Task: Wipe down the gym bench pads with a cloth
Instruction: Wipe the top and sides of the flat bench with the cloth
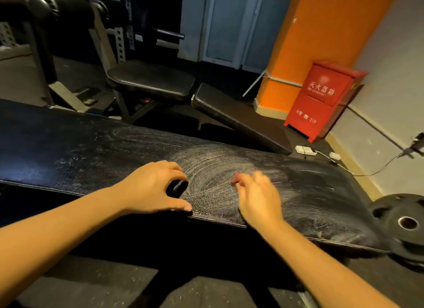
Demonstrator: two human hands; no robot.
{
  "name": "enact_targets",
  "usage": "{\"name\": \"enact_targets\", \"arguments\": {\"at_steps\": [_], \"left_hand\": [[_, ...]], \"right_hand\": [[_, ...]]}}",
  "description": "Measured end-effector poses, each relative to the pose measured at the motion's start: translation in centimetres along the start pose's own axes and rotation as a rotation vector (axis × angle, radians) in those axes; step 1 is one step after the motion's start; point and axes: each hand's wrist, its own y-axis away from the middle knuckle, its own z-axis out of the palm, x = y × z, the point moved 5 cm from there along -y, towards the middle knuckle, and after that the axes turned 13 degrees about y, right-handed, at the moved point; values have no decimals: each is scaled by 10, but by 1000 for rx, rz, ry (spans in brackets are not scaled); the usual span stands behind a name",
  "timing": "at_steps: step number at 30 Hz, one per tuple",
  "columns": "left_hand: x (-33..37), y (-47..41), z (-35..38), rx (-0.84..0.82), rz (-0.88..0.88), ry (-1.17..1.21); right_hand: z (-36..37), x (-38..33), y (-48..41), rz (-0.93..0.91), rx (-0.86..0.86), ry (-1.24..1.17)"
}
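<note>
Bench pad [91, 147], a long black surface smeared with pale swirls, runs across the view, its left end cut off. The left hand [151, 188] curls round a small dark object [177, 188], too dim to identify. The right hand [257, 197] is blurred; its grip cannot be told.

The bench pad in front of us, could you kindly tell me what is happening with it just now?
A person works at the long black bench pad, which shows whitish circular streaks across its middle. The left hand curls round a small dark object near the pad's front edge; I cannot tell what it is. The right hand is blurred over the pad; no cloth is visible.
</note>
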Motion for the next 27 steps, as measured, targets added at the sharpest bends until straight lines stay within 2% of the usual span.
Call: {"name": "enact_targets", "arguments": {"at_steps": [2, 3, 4, 5, 7, 9, 10, 12, 14, 17, 19, 20, 21, 23, 25, 27], "left_hand": [[4, -6, 7, -25, 4, 16], [3, -8, 9, -34, 2, 9], [3, -10, 11, -42, 7, -4], [4, -12, 12, -46, 15, -18], [4, -13, 14, -43, 20, -23], [6, -14, 15, -43, 17, -20], [6, -14, 16, -46, 14, -22], [7, -15, 16, -57, 2, -26], [9, -17, 16, -61, -9, -30], [9, -18, 16, -62, -26, -8], [7, -16, 17, -67, -28, 1], [6, -15, 17, -74, -31, 0], [5, -14, 18, -79, -32, -7], [4, -11, 21, -79, -32, -14], [7, -10, 23, -61, -28, -18], [9, -12, 24, -41, -25, -23]], "right_hand": [[-7, -44, 31, -301, -65, -103], [-8, -47, 39, -423, -86, -116], [-11, -32, 40, -470, -61, -109], [-11, -6, 37, -413, -19, -83], [-9, 67, 24, -91, 38, 5], [-10, 138, 20, 278, -11, 162], [-10, 154, 21, 398, -41, 216], [-13, 139, 27, 455, -52, 298], [-17, 84, 35, 326, 20, 246], [-17, -12, 54, -14, 44, 75], [-14, -32, 67, -186, 41, 42], [-14, -18, 69, -201, 78, 55], [-10, 11, 70, -132, 109, 85], [-8, 91, 71, 156, 110, 194], [-11, 170, 74, 471, -8, 332], [-15, 199, 78, 664, -96, 359]]}}
